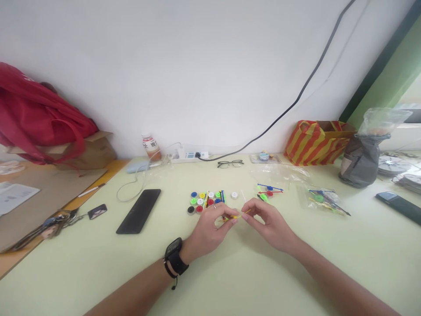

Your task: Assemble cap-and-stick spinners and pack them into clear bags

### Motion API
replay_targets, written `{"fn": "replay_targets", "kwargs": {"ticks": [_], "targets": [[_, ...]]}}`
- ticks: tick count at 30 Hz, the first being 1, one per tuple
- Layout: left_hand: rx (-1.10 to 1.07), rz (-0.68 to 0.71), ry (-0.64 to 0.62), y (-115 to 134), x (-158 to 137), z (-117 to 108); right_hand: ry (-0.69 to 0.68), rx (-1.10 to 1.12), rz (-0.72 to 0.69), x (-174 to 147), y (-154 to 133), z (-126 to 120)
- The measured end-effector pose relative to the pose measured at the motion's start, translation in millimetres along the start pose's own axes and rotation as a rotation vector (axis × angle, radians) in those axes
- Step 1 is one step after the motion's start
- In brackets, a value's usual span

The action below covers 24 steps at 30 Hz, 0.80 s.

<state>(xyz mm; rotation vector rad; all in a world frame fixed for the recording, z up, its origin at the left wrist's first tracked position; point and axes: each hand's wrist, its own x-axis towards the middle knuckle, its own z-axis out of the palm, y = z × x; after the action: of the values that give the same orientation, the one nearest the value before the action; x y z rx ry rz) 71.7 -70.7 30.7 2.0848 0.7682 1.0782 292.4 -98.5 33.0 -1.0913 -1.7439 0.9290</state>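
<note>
My left hand [208, 230] is closed in a pinch on a small yellow plastic piece [235, 216] with a clear part beside it. Facing it, my right hand [271, 226] pinches a thin yellow strip [246, 211] between thumb and forefinger. The fingertips of both hands nearly meet, so the join between the pieces is hard to see. Just beyond my left hand lie several round coloured caps [194, 201] in rows, with thin arrow-shaped pointers [206, 199] among them. A single white cap [234, 195] sits apart. Blue and red arrow pointers [269, 191] lie past my right hand.
A black phone [138, 211] and keys [54, 224] are on the left. Glasses [230, 163] and a power strip [190, 157] lie near the wall. On the right are a bagged set of parts [320, 199], a striped bag [315, 142], a grey bag [360, 160] and a dark case [399, 207].
</note>
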Motion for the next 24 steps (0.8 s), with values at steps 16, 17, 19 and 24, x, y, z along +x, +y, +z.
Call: {"fn": "replay_targets", "kwargs": {"ticks": [16, 17, 19, 24], "targets": [[-0.435, -0.283, 0.0, 0.0, 3.2, 4.0, 0.097, -0.017, -0.028, 1.1, -0.2, -9.5], [-0.446, -0.292, 0.004, 0.2, 3.3, 3.9, 0.06, -0.028, -0.036, 0.1, -1.4, -9.7], [-0.47, -0.316, 0.013, 1.1, 3.4, 3.6, 0.021, -0.021, -0.051, -2.3, -2.7, -8.0], [-0.529, -0.37, 0.043, 0.9, 4.2, 2.4, 0.047, 0.017, -0.096, -5.2, 0.2, -1.8]]}}
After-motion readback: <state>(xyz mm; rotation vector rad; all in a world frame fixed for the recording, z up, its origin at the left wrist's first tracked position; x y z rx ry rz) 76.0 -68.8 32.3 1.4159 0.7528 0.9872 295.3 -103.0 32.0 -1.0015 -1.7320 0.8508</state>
